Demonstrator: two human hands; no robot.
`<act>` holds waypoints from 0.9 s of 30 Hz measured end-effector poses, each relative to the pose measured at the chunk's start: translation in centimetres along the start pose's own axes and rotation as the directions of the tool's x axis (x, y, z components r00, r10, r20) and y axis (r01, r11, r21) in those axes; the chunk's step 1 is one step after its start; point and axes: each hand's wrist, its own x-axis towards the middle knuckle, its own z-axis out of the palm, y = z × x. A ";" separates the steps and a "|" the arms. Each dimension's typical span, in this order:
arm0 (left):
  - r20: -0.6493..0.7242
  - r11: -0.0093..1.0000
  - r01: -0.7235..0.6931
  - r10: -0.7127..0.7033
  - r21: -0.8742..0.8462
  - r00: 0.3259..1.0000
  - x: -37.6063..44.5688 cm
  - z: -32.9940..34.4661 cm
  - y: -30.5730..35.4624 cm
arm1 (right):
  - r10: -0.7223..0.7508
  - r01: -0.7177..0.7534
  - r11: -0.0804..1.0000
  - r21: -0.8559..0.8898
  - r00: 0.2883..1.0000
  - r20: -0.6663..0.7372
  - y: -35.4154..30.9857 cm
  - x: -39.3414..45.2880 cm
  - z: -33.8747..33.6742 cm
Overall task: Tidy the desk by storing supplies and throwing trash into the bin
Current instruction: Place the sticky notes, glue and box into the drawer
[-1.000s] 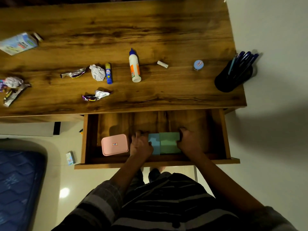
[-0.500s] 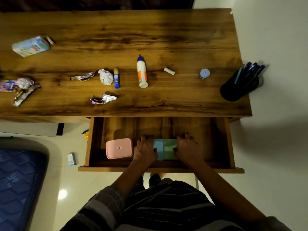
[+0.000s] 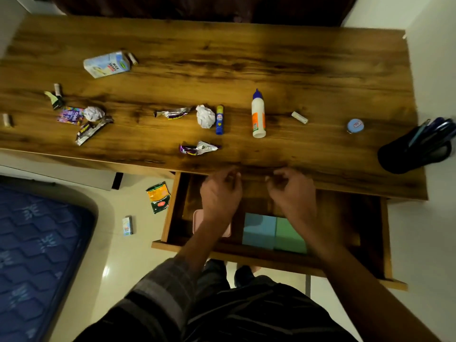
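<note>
The drawer point(image 3: 385, 243) under the wooden desk point(image 3: 222, 58) stands pulled out. In it lie a blue and green sticky-note block point(image 3: 271, 230) and a pink box point(image 3: 197, 218), mostly hidden by my left forearm. My left hand point(image 3: 219, 193) and my right hand point(image 3: 293, 193) hover above the drawer near the desk's front edge, fingers loosely curled, holding nothing. On the desk lie a glue bottle point(image 3: 258, 114), a blue glue stick point(image 3: 219, 119), a crumpled paper ball point(image 3: 205, 116), foil wrappers point(image 3: 172, 112) point(image 3: 198, 149), a small white tube point(image 3: 299, 117) and a round blue tin point(image 3: 355, 125).
A black pen holder point(image 3: 412, 151) with pens stands at the desk's right end. A milk carton point(image 3: 106, 64), more wrappers point(image 3: 91, 128) and a second paper ball point(image 3: 93, 113) lie at the left. On the floor are an orange packet point(image 3: 158, 197) and a small box point(image 3: 127, 225). A blue mattress point(image 3: 37, 255) lies left.
Both hands have let go of the sticky-note block and lifted up out of the drawer toward the desk's edge. The block stays in the drawer. The view has tilted up.
</note>
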 end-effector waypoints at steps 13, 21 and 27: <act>0.099 0.918 0.091 -0.140 0.385 0.985 18.1 -1.0 -0.5 | 0.260 -0.261 0.965 -0.011 0.963 -0.072 -8.3 16.7 1.3; 0.201 0.888 0.011 -0.116 0.459 0.973 20.0 1.2 -1.9 | 0.290 -0.290 0.957 0.015 0.956 -0.047 -6.9 17.6 2.2; 0.198 0.907 0.101 -0.196 0.408 0.960 20.6 2.0 -0.6 | 0.190 -0.183 0.972 0.147 0.981 -0.032 -5.2 11.6 -0.3</act>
